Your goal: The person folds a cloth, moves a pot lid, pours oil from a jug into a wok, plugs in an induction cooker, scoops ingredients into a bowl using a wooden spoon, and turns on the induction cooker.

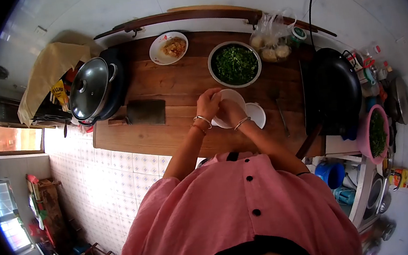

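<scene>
Both my hands are close together over a white round container (234, 96) near the middle of the wooden table. My left hand (208, 104) is at the container's left rim, its fingers bent toward the other hand. My right hand (231, 110) reaches down over the container's opening, its fingertips hidden. A white lid or shallow dish (257, 115) lies just right of it. Behind the container stands a metal bowl of chopped greens (234, 64). A white plate with brownish chopped food (155, 51) is farther back on the left.
A cleaver (146, 112) lies at the left front. Beyond it stands a lidded pot (89, 88). To the right are a fork-like utensil (282, 114), a black wok (334, 84) with its handle toward me, and a pink basin (386, 128). A plastic bag (274, 38) sits behind.
</scene>
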Motion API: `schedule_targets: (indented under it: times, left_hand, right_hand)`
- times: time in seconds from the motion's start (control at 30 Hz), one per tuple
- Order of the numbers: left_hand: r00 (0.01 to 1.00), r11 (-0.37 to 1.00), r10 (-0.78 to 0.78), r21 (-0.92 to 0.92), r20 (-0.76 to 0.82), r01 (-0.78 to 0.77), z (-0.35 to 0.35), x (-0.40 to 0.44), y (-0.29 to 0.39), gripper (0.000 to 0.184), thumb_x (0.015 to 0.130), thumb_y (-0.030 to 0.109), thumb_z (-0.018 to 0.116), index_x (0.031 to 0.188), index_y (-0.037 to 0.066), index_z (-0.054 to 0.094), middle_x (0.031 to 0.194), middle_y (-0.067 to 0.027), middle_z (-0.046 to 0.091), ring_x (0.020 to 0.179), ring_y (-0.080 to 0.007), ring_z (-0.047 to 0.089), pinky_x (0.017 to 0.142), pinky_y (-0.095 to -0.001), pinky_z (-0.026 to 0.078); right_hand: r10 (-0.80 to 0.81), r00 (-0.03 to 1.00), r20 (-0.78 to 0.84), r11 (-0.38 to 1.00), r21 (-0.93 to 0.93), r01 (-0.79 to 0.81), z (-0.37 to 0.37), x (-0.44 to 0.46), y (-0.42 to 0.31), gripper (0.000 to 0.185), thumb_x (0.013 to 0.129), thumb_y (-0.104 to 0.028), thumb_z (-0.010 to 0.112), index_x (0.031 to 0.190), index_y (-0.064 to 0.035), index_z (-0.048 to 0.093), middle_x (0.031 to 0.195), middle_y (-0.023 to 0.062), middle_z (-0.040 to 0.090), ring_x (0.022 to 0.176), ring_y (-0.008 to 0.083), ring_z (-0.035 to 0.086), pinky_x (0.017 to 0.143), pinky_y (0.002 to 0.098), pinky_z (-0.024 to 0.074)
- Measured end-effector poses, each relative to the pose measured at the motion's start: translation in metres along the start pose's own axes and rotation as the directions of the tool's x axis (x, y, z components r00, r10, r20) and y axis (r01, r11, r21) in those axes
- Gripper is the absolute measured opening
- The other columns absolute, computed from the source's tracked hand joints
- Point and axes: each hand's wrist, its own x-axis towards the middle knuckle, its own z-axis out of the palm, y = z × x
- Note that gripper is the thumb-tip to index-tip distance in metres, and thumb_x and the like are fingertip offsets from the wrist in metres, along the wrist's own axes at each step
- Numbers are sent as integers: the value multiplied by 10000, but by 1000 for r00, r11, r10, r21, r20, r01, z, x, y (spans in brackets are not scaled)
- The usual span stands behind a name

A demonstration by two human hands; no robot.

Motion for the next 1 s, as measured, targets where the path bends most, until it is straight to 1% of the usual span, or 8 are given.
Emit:
schedule_targets:
  times: [0.1, 0.17, 0.3, 0.4, 0.47, 0.6, 0.67, 1.0]
  left_hand:
    - [978, 977, 198, 92, -62, -192, 3, 3, -5, 247, 813, 193, 616, 996, 31, 654, 878, -132, 673, 814, -197, 644, 732, -304, 496]
    - [979, 974, 197, 123, -51, -190, 4, 7, -7, 243, 813, 194, 614, 990, 32, 655, 891, -136, 672, 830, -213, 646, 741, -312, 494]
    - [980, 958, 201, 210, -9, -194, 14, 2, 11, 222, 845, 124, 582, 1012, -8, 645, 907, -99, 667, 818, -142, 616, 721, -276, 491]
    - [985, 941, 172, 296, 4, -166, 20, -2, 27, 230, 844, 133, 585, 1021, 0, 644, 920, -106, 670, 837, -160, 626, 732, -285, 491]
    - [986, 947, 169, 278, -1, -162, 22, 0, 23, 240, 825, 171, 598, 1005, 22, 651, 914, -127, 669, 847, -203, 637, 746, -303, 492]
    - [983, 949, 186, 261, -7, -177, 22, 4, 21, 254, 807, 206, 607, 995, 43, 658, 906, -144, 670, 857, -241, 649, 761, -320, 491]
    - [984, 949, 180, 266, -8, -171, 23, 3, 21, 257, 807, 207, 606, 997, 44, 658, 904, -142, 671, 856, -238, 650, 761, -319, 491]
    - [992, 992, 126, 28, 15, -127, 15, 16, -2, 226, 841, 130, 572, 1017, 7, 645, 921, -95, 673, 843, -147, 622, 750, -278, 481]
  right_hand:
    - [60, 985, -164, 994, 100, -44, 4, -6, 21, 164, 765, -124, 576, 876, -9, 608, 786, 158, 635, 741, 343, 609, 681, 420, 488]
    - [249, 931, -268, 961, 190, -202, -21, -18, 8, 156, 773, -118, 580, 876, -3, 605, 735, 164, 626, 672, 314, 622, 631, 383, 501]
    - [337, 897, -285, 916, 319, -243, -36, -26, 6, 167, 767, -100, 590, 893, 10, 604, 697, 168, 618, 612, 291, 623, 588, 337, 499]
    - [360, 875, -324, 887, 410, -213, -27, -27, 23, 160, 776, -94, 598, 894, 14, 613, 643, 131, 615, 573, 203, 622, 534, 286, 478]
    - [513, 850, -122, 696, 639, -329, -29, -28, 24, 156, 805, -106, 581, 912, -3, 628, 684, 73, 631, 598, 126, 634, 480, 247, 482]
    - [531, 843, -83, 612, 726, -315, -32, -32, 28, 157, 829, -125, 575, 931, -13, 619, 717, 57, 627, 607, 118, 633, 468, 224, 469]
    - [570, 822, 1, 465, 824, -323, -34, -34, 30, 149, 829, -109, 576, 936, -8, 603, 711, 40, 599, 575, 111, 601, 446, 223, 438]
    - [623, 781, 49, 259, 929, -265, -58, -45, 31, 140, 833, -102, 571, 939, -16, 602, 729, 57, 617, 597, 119, 609, 460, 214, 428]
